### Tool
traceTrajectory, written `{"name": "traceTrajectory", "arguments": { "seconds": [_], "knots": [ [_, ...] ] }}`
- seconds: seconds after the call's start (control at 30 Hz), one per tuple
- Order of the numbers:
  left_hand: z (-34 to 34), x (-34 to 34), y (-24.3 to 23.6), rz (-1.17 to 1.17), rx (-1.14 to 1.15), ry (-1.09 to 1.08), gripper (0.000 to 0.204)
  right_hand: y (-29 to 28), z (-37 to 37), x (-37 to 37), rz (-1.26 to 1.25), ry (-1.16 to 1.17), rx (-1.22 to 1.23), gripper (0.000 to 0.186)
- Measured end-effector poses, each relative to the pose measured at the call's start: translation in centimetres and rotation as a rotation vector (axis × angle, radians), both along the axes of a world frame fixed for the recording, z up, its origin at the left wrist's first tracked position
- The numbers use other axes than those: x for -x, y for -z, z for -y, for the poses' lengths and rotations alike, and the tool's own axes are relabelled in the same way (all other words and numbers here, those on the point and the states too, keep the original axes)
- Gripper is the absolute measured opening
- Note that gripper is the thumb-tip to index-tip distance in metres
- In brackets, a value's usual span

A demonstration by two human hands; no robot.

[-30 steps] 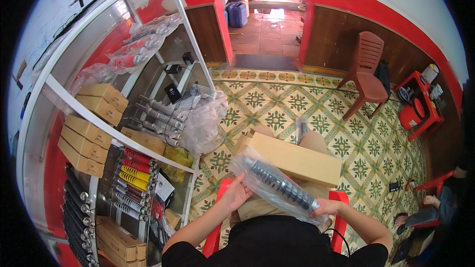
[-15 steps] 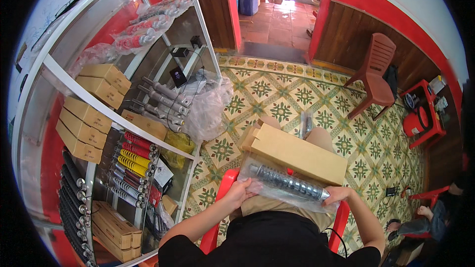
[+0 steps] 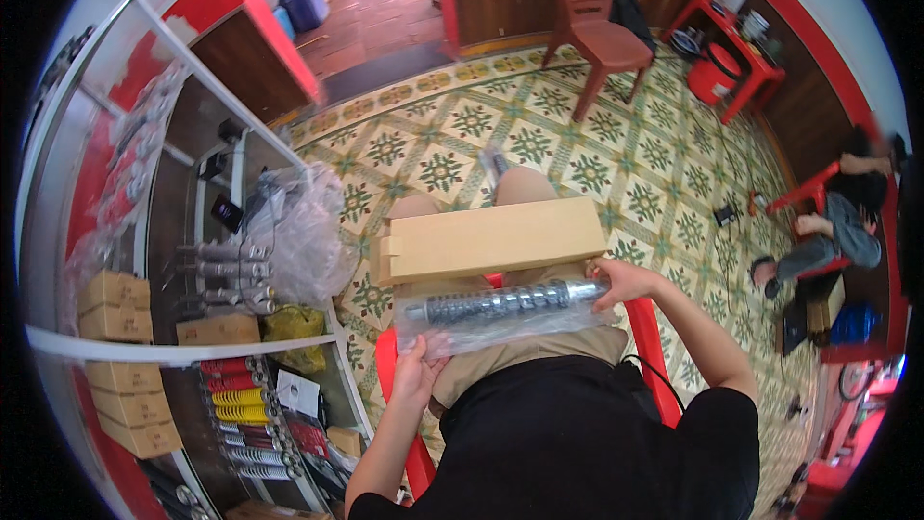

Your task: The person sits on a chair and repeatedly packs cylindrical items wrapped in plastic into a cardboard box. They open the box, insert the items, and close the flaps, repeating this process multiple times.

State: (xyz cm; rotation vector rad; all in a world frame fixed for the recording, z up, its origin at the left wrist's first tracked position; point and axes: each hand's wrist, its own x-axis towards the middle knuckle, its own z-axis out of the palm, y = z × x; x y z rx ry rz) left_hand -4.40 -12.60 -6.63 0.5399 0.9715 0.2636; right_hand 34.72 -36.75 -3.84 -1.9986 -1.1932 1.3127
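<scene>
Across my lap lies a shock absorber [image 3: 500, 302] with a dark coil spring, inside a clear plastic bag [image 3: 520, 332]. My right hand [image 3: 624, 284] is closed around its silvery right end, through the plastic. At the bag's lower left corner, my left hand [image 3: 420, 369] pinches the film, palm partly up; some of its fingers are hidden under the plastic. Just beyond the shock absorber, a long tan cardboard box [image 3: 496, 237] rests over my thighs, with a small flap at its left end. Neither hand touches the box.
To the left stands a glass-shelved cabinet [image 3: 192, 354] with boxes, wrapped parts and coloured shock absorbers. Ahead are a brown plastic chair [image 3: 597, 24] and a red table [image 3: 736, 48] with a red bucket [image 3: 713, 74]. Another person [image 3: 837, 221] sits at the right. Another wrapped part [image 3: 496, 162] shows beyond my knees.
The view has swung right, so the cabinet sits farther left and the seated person shows more. Box and shock absorber now appear more level. My left hand has slid down to the bag's lower corner.
</scene>
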Motion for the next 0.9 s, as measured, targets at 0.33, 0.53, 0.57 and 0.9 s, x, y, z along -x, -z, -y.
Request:
{"name": "traceTrajectory", "arguments": {
  "seconds": [0.33, 0.53, 0.57, 0.9],
  "knots": [
    [-0.6, 0.6, -0.4, -0.024, -0.001, 0.053, 0.038, -7.9, 3.0, 5.1, 0.592, -0.004, -0.318, 0.05],
    [-0.4, 0.3, -2.1, -0.071, -0.054, 0.015, 0.039, -5.7, 4.2, 8.5, 0.854, -0.198, -0.307, 0.047],
    [-0.2, 0.1, -2.9, -0.091, -0.087, 0.004, 0.04, -5.3, 4.4, 8.6, 0.875, -0.197, -0.31, 0.044],
    [-1.0, 0.3, -2.8, -0.049, -0.45, -0.05, 0.036, -4.2, 4.6, 8.3, 0.976, -0.155, -0.423, 0.027]
  ]
}}
